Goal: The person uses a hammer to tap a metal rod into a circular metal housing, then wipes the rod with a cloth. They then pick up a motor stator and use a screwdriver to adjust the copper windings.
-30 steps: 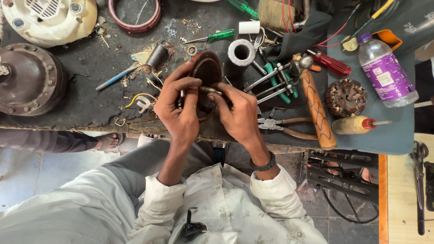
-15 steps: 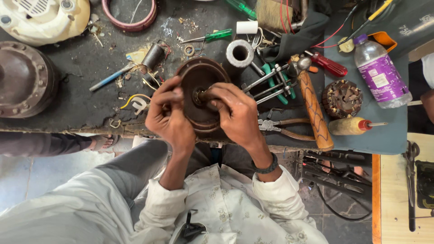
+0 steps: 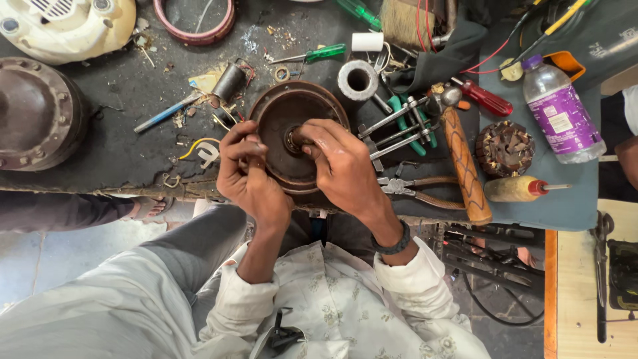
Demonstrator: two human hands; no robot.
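A round brown metal motor cover (image 3: 292,110) lies flat on the dark workbench (image 3: 126,143) right in front of me, hollow side up. My left hand (image 3: 249,176) grips its left rim, fingers curled. My right hand (image 3: 339,166) rests over its right half, with the fingertips pinched on the small hub at the centre. The cover's near edge is hidden under both hands.
To the right lie a wooden-handled hammer (image 3: 462,159), pliers (image 3: 412,186), a red-handled screwdriver (image 3: 485,98), a copper-wound armature (image 3: 504,147) and a plastic bottle (image 3: 558,110). A tape roll (image 3: 357,80) and green screwdriver (image 3: 312,54) lie behind. Another round housing (image 3: 33,113) sits left.
The brown cover, held tilted up between my hands a second ago, has come down flat on the bench. My right fingers have shifted to its centre hub.
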